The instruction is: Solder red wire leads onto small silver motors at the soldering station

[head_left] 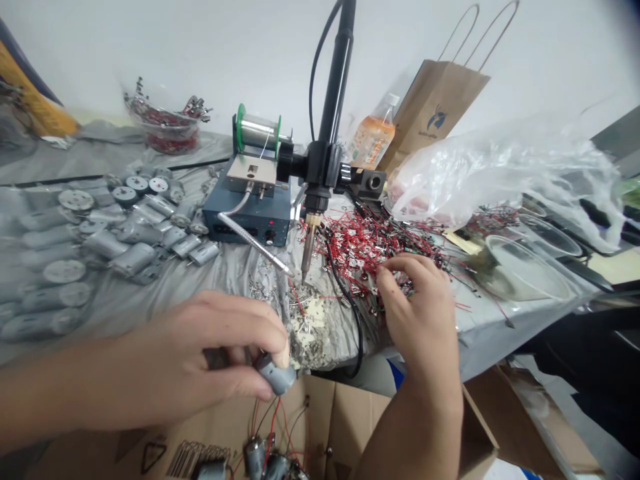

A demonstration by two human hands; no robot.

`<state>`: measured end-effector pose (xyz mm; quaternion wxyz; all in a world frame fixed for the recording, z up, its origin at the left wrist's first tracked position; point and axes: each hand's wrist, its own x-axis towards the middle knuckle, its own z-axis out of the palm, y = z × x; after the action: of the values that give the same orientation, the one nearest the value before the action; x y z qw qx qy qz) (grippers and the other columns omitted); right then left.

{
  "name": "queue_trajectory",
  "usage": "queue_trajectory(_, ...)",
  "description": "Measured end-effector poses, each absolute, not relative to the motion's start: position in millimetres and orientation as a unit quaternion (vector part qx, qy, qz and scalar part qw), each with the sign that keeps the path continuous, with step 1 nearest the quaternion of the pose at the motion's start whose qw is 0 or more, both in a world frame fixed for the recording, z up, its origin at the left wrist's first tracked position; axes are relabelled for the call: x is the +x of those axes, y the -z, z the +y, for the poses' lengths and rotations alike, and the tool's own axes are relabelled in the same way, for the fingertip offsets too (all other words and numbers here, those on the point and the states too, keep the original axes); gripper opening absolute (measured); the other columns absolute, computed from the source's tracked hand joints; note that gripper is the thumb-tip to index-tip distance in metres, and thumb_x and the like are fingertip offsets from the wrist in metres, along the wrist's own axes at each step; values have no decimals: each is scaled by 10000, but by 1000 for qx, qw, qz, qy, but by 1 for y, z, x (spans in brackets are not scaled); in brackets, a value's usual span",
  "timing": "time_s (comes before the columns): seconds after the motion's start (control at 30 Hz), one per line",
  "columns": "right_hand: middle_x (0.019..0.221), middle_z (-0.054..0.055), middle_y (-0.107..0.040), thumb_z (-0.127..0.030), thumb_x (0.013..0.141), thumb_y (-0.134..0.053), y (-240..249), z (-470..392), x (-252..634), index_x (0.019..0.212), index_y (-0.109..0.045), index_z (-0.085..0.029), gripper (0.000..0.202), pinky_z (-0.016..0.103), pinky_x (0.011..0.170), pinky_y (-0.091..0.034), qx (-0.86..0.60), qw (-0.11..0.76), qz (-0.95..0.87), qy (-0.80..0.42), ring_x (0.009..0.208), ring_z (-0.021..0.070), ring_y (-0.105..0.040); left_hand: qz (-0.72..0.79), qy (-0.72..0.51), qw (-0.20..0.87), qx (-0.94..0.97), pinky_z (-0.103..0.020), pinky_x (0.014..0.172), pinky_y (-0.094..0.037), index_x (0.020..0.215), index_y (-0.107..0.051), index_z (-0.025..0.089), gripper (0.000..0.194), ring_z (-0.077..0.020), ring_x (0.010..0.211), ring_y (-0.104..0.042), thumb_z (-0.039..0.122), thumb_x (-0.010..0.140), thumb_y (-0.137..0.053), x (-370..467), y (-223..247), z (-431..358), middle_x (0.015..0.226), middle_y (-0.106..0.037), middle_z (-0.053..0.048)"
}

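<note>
My left hand (235,353) grips a small silver electric motor (276,375) between thumb and fingers, above a cardboard box at the table's front edge. My right hand (420,300) reaches into a pile of small parts with red and black wires (355,243). Its thumb and index finger are pinched together at the pile, and what lies between them is too small to make out. A soldering iron (309,250) hangs tip down in a stand between my hands. Beside its tip ends a metal solder feed tube (260,247).
A blue solder feeder (225,223) carries a solder spool (259,132). Many motors (133,257) lie at left. Motors with wires (267,460) lie in the cardboard box (345,417). Behind stand a bottle (373,137), a paper bag (435,100) and a plastic bag (500,167). A black cable (357,333) loops over the front edge.
</note>
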<state>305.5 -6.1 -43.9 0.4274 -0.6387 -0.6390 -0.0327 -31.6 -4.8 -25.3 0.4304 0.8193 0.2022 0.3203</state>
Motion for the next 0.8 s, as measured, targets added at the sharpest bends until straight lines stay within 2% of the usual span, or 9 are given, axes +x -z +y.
queue_trajectory(0.1, 1139, 115, -872, -353, 1058, -637, 46, -12, 311, 925, -791, -263, 222, 567, 1083, -484, -644, 360, -675, 8, 1103, 363, -774, 200, -314, 435, 820, -246, 775, -663, 1101, -851, 277, 162, -177, 855, -824, 130, 1086, -916, -31, 24, -4, 1057, -900, -25)
queue_trajectory(0.23, 1286, 146, -893, -411, 1095, -669, 52, -11, 310, 1075, -887, -246, 275, 598, 1126, -462, -660, 336, -672, 17, 1228, 418, -759, 197, -315, 433, 821, -279, 810, -690, 1124, -857, 289, 178, -206, 902, -854, 129, 1078, -922, -33, 26, -4, 1076, -908, -41)
queue_trajectory(0.3, 1313, 150, -902, -446, 1111, -717, 55, -7, 307, 1092, -930, -255, 287, 617, 1159, -455, -664, 346, -663, 19, 1241, 423, -755, 194, -315, 432, 823, -279, 813, -691, 1117, -853, 289, 185, -205, 907, -854, 121, 1076, -917, -34, 28, -5, 1080, -909, -41)
queue_trajectory(0.47, 1234, 153, -903, -359, 1081, -714, 54, 0, 302, 957, -929, -256, 268, 606, 1133, -478, -650, 384, -654, 51, 1175, 392, -774, 196, -321, 428, 822, -250, 763, -662, 1110, -848, 272, 189, -177, 857, -820, 97, 1066, -905, -31, 27, -5, 1078, -906, -41)
queue_trajectory(0.63, 1173, 123, -917, -405, 1123, -763, 38, -7, 299, 1065, -974, -269, 257, 546, 1062, -579, -615, 461, -636, 78, 1123, 351, -813, 218, -325, 426, 816, -201, 735, -636, 1072, -845, 242, 168, -133, 795, -763, 79, 1059, -883, -29, 21, -4, 1068, -907, -37)
queue_trajectory(0.8, 1143, 79, -970, -333, 1147, -818, 28, -15, 295, 1183, -993, -275, 187, 456, 962, -677, -583, 504, -636, 44, 1043, 297, -881, 226, -322, 432, 812, -171, 720, -629, 1042, -852, 227, 124, -123, 783, -767, 115, 1061, -901, -29, 18, -4, 1066, -919, -42)
